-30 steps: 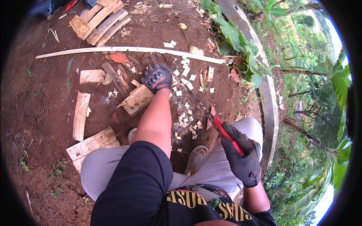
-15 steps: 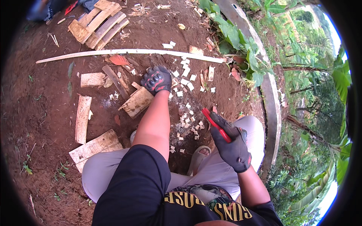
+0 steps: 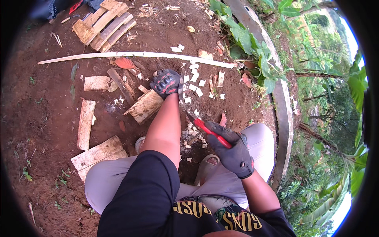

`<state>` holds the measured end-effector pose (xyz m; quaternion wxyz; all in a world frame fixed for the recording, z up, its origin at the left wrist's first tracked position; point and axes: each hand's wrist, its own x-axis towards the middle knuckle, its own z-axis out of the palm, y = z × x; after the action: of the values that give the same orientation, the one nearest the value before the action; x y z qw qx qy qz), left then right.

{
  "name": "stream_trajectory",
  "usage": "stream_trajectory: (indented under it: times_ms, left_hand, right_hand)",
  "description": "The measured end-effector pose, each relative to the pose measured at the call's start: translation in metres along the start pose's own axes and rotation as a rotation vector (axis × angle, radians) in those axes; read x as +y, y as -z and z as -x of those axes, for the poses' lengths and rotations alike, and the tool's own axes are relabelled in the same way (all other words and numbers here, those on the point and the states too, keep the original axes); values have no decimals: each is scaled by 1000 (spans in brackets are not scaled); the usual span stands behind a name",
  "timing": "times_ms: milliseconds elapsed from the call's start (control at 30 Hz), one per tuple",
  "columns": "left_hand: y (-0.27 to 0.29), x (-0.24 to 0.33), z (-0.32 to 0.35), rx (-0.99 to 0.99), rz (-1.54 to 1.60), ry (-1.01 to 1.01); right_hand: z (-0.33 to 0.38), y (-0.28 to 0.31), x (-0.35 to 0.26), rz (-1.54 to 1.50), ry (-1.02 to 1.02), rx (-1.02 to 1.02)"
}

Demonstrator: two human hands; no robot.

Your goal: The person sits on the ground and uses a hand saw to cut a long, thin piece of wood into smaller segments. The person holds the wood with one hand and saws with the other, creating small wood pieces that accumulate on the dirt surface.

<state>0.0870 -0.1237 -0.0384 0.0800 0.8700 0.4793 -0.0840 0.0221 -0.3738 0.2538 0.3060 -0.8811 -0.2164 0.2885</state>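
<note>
My left hand point(image 3: 166, 82), in a black glove with red trim, is closed at the far end of a wooden block point(image 3: 144, 106) on the ground. Its fingers curl away from view, so what they grip is hidden. My right hand point(image 3: 233, 152), gloved too, is closed around the red handle of a knife point(image 3: 213, 133). The knife's long curved blade points away from me, its tip end just right of my left hand; I cannot tell whether they touch. Small pale cut wood pieces point(image 3: 193, 87) are scattered to the right of my left hand and nearer my feet.
A long thin wooden strip point(image 3: 130, 54) lies across the soil beyond my hands. Flat wood pieces point(image 3: 87, 124) lie left, and stacked boards point(image 3: 104, 25) stand at far left, near another person's clothing point(image 3: 51, 8). A concrete edge point(image 3: 283, 118) with plants runs along the right.
My right hand has moved a little left with the knife, and the blade now shows beside my left hand. My left hand has shifted slightly right.
</note>
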Motion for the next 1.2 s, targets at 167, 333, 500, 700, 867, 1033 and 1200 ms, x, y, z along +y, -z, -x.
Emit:
stream_trajectory:
  times_ms: [167, 333, 500, 700, 867, 1033, 1200]
  left_hand:
    - [16, -1, 6, 96, 61, -38]
    - [17, -3, 16, 59, 70, -15]
    - [20, 0, 17, 76, 77, -5]
    - [25, -9, 17, 39, 67, 14]
    - [28, 9, 22, 88, 66, -38]
    - [10, -8, 18, 173, 35, -13]
    - [3, -5, 30, 462, 85, -264]
  right_hand:
    - [-4, -21, 31, -52, -141, 116]
    - [28, 18, 37, -10, 13, 167]
    - [47, 60, 25, 86, 10, 156]
    - [-10, 98, 27, 125, 128, 229]
    - [-85, 41, 103, 382, 46, 184]
    - [-95, 3, 132, 371, 83, -103]
    - [-68, -3, 134, 308, 101, -565]
